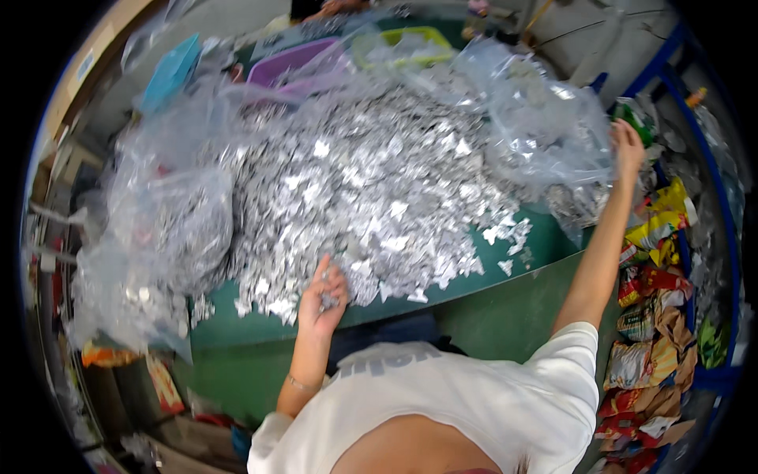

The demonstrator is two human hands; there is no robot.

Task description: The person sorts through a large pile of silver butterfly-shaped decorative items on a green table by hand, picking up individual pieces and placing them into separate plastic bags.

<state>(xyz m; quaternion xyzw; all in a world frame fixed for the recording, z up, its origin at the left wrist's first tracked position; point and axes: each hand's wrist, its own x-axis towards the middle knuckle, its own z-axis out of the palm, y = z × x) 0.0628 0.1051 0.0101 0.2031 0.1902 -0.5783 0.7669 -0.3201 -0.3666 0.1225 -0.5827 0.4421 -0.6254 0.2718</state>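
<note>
A broad heap of small, flat silver pieces (pixel 371 174) covers much of the green table (pixel 229 336). My left hand (pixel 322 299) is turned palm up at the heap's near edge, its fingers curled round a few small silver pieces. Stretched far out to the right, my right hand (pixel 628 148) is beside the edge of a large clear plastic bag (pixel 545 134) and close to a green packet (pixel 638 118). Its fingers are bent together; what they grip, if anything, is hidden. Silver pieces show through the bag.
More clear bags (pixel 170 221) of pieces lie at the left. Behind the heap stand a purple basket (pixel 292 63), a lime-green basket (pixel 403 35) and a blue tray (pixel 170 71). At the right, a blue metal frame (pixel 722 189) borders stacked colourful packets (pixel 643 332). Another person's hand (pixel 335 8) shows at the far edge.
</note>
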